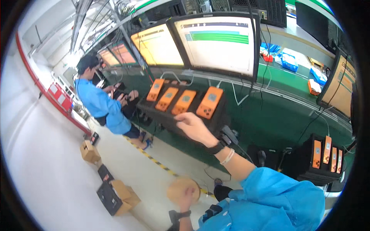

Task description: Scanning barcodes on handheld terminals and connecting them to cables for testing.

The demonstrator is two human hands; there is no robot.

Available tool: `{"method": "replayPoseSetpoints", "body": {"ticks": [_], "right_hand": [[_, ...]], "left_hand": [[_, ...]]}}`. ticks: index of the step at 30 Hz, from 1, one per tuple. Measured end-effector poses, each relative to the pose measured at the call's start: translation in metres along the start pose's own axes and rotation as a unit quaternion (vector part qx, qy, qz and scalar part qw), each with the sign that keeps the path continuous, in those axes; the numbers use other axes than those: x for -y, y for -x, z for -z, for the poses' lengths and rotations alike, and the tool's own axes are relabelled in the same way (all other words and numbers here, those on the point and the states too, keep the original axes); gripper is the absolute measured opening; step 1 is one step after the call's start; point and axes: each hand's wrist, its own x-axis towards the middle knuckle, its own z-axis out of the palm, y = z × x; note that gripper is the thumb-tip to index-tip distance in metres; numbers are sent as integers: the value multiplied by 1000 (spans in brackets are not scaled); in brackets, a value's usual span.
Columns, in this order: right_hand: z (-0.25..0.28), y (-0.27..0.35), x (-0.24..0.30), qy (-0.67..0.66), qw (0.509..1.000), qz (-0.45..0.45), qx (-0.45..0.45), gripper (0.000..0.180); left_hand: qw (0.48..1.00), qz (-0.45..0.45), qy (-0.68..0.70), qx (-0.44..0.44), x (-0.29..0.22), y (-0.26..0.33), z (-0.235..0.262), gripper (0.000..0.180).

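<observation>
Four orange phones lie in a row on a black foam-like block (pixel 163 113), their camera ends toward me: the leftmost phone (pixel 155 89), a second phone (pixel 167 98), a third phone (pixel 184 102) and the rightmost phone (pixel 210 102). My right hand (pixel 194 128) is over the block's near edge, just below the third phone. Its thumb and forefinger are apart with nothing seen between them; whether it touches the phone I cannot tell. Low in the view, my left hand (pixel 187 198) is smeared by motion in front of a round tan stool seat (pixel 177 190).
Behind the block stand lit monitors (pixel 217 46) with hanging cables. Another stand (pixel 304 163) with orange phones is at the right. A person (pixel 102 102) in blue works at the left. Cardboard boxes (pixel 123 198) lie on the floor near yellow-black tape (pixel 158 163).
</observation>
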Motion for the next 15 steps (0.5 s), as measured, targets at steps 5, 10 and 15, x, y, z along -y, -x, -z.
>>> {"method": "replayPoseSetpoints", "body": {"ticks": [5,10,15], "right_hand": [[74,-58,-46,357,894,71,-262,26],[124,-84,-110,419,860,-33,-290,54],[132,-105,-124,326,887,-89,-313,57]], "left_hand": [[990,-118,-77,-1,-90,-84,34,24],[987,-152,-43,27,-202,-129,35,20],[970,-190,-71,136,-289,-185,41,16]]}}
